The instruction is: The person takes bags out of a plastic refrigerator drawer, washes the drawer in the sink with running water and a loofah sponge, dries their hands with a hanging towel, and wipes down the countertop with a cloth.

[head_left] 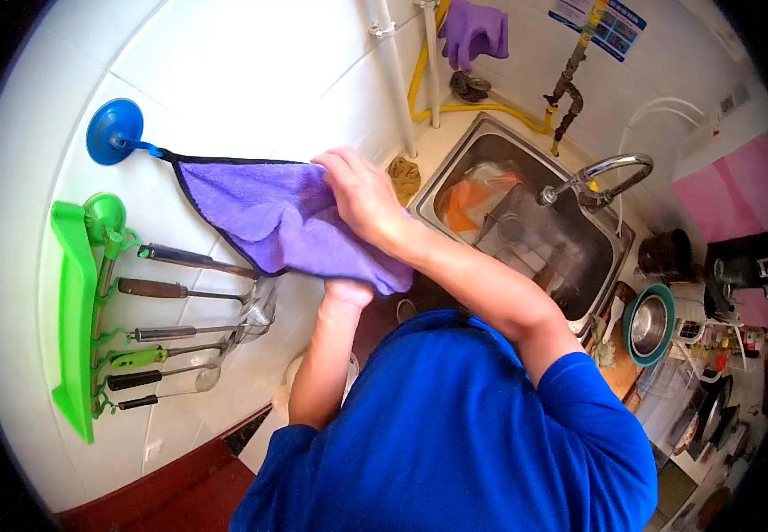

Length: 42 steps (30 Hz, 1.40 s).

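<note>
Okay, purple towel (pixel 264 208) sits right at both hands, strung by one corner from a blue suction hook (pixel 114 131) on the tiles, off to the left of the fingers. Key relation: the towel's long axis slants from that hooked corner down and right, passing under the right fingers and ending in a loose fold just beyond the left wrist.

Right hand (pixel 359 197) lies over the upper edge, fingers close together, tips aimed left at the hook; it's the nearer hand to that corner, though well apart from it. Thumb hidden, so can't tell if it's pinching. Left hand (pixel 348 291) comes up from below, nearer the body; its fingers are behind the cloth, so wide, narrow or gripping, can't tell. The towel lies between the two hands.

Left of the left fingers, on the body side of the towel: green rack (pixel 74 328) with hanging utensils (pixel 146 288), heads close to the lower edge. Right of the right fingers: sink (pixel 598 232), apart from the cloth.
</note>
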### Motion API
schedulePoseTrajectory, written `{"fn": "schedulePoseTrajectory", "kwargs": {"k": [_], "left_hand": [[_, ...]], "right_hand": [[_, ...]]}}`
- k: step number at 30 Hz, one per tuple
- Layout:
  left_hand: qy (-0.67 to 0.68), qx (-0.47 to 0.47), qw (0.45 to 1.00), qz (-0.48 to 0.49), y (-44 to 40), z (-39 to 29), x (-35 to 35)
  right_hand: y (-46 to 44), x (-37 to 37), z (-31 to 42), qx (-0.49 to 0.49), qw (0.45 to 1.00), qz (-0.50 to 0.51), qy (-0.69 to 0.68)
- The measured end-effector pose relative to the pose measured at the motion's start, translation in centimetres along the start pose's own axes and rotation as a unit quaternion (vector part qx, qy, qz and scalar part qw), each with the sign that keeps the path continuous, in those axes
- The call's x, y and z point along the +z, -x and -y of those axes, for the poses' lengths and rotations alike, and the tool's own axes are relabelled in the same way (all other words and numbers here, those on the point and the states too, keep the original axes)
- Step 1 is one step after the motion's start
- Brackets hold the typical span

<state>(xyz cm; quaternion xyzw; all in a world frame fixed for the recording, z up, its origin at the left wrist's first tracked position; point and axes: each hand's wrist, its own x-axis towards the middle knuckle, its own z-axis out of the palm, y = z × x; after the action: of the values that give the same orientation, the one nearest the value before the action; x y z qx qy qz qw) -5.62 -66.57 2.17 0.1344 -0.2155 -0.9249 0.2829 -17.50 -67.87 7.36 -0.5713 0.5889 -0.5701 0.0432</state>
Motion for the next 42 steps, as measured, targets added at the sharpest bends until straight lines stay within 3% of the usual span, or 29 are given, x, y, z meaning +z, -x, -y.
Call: {"fn": "schedulePoseTrajectory", "kwargs": {"k": [1,2,4,5,8,9,10,11,12,13,14,15,17,18,19,21,23,24,25,27,28,29,32,33,35,36,37,39,42], "left_hand": [[-0.053,0.010,0.998,0.022,0.1,1.1,0.2],[0.078,-0.001,0.997,-0.008,0.1,1.7,0.4],[-0.020,0.079,0.983,-0.165,-0.4,2.6,5.0],[-0.001,0.089,0.984,-0.152,-1.3,2.5,2.9],[0.011,0.078,0.996,-0.039,-0.5,1.7,2.1],[0.001,0.071,0.997,-0.011,-0.4,1.6,1.7],[-0.028,0.075,0.996,-0.025,0.0,1.6,1.4],[-0.060,0.092,0.993,-0.036,-0.4,2.5,-1.2],[-0.093,0.109,0.989,-0.048,-0.6,2.6,-0.8],[-0.161,0.093,0.982,-0.019,-0.2,3.6,-0.2],[-0.230,0.081,0.970,0.011,0.4,3.7,3.4],[-0.231,0.081,0.970,0.013,0.1,3.7,2.6],[0.036,-0.108,0.990,0.082,-1.2,4.6,-1.3],[0.041,-0.112,0.992,0.049,-1.5,4.9,-1.8],[0.046,-0.114,0.992,0.015,-1.7,5.2,-2.4],[0.073,-0.032,0.996,0.035,-0.5,3.8,0.2],[-0.008,0.060,0.997,-0.046,1.0,4.1,-0.3],[0.006,0.040,0.998,-0.045,0.6,3.2,-1.6],[0.022,0.018,0.999,-0.043,-0.1,1.8,-2.7],[0.068,0.058,0.996,0.001,-0.3,-1.1,0.9],[0.068,0.076,0.995,0.010,-0.7,-2.4,1.4],[0.048,0.097,0.994,0.010,-0.8,-3.3,1.1],[-0.085,0.144,0.985,-0.046,-1.5,-3.4,-1.6],[-0.137,0.155,0.976,-0.065,-1.6,-3.1,-2.3],[-0.245,0.170,0.950,-0.098,-1.3,-2.4,-3.2],[-0.298,0.180,0.931,-0.108,-1.3,-2.1,-3.5],[-0.352,0.190,0.909,-0.121,-1.2,-2.0,-3.8],[-0.462,0.205,0.852,-0.137,-1.1,-1.9,-4.4],[-0.599,0.218,0.756,-0.151,-1.4,-2.0,-5.0]], "right_hand": [[-0.7,0.5,-0.7,0.001,1.000,-0.003,0.004],[-0.9,1.6,-1.6,-0.094,0.989,0.006,0.118],[-1.4,3.9,-2.4,-0.252,0.930,-0.041,0.266],[-1.6,3.8,-1.8,-0.232,0.938,-0.007,0.256],[-2.1,4.4,-0.7,-0.157,0.969,-0.084,0.171],[-2.5,4.5,-0.3,-0.114,0.987,-0.096,0.066],[-3.1,4.7,0.2,-0.070,0.991,-0.107,-0.039],[-3.6,5.2,0.4,-0.072,0.991,-0.107,-0.040],[-4.2,5.9,0.6,0.116,0.928,-0.107,-0.338],[-4.7,6.2,0.6,0.289,0.747,-0.092,-0.592],[-5.0,5.9,0.0,0.364,0.564,-0.076,-0.737],[-4.8,6.0,-0.2,0.362,0.565,-0.076,-0.738],[-4.0,6.2,-0.5,0.363,0.436,-0.094,-0.818],[-3.6,6.8,-1.5,0.345,0.492,-0.037,-0.799],[-3.1,7.1,-2.7,0.282,0.640,0.006,-0.715],[-3.1,7.0,-2.2,0.254,0.831,-0.009,-0.495],[-2.8,6.3,-1.4,0.157,0.950,-0.090,-0.253],[-2.4,5.2,-1.6,-0.010,0.988,-0.130,-0.083],[-1.7,4.4,-1.8,-0.002,0.988,-0.134,-0.070],[0.6,3.6,-1.6,-0.088,0.992,-0.062,-0.067],[2.6,4.2,-1.2,0.026,0.969,-0.018,-0.245],[4.5,4.9,-0.6,0.136,0.899,0.020,-0.415],[6.4,4.5,0.2,0.302,0.698,-0.010,-0.649],[6.6,4.5,0.2,0.327,0.720,-0.005,-0.612],[7.5,4.0,-0.3,0.189,0.924,-0.003,-0.333],[8.0,5.0,0.2,0.179,0.943,-0.059,-0.275],[8.6,5.2,0.0,0.213,0.939,-0.016,-0.271],[9.1,5.1,0.4,0.180,0.960,-0.048,-0.211],[9.9,3.3,0.7,0.128,0.968,-0.013,-0.213]]}}
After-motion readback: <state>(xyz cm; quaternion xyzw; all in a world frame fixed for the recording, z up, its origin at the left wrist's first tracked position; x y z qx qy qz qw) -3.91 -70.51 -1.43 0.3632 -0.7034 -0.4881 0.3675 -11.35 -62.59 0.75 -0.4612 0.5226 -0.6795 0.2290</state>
